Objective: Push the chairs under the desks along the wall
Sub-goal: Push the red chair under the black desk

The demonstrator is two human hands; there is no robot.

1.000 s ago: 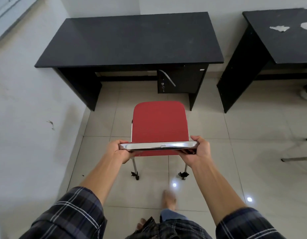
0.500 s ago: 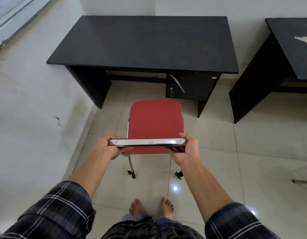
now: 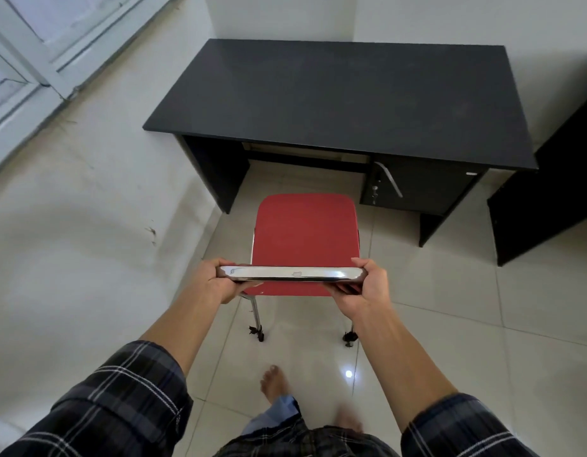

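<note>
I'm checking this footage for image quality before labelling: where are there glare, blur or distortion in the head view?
Head view: bright glare streaks on the chrome top rail of the red chair; a small light reflection on the glossy white floor tiles; the bare foot at bottom right is motion-blurred; wide-angle distortion slants the black desk edges.

A plain office or study room: a black table (image 3: 344, 94) with a locking drawer (image 3: 414, 189) against bare white walls (image 3: 71, 225), a red chair (image 3: 305, 239), tiled floor (image 3: 483, 324).
</note>
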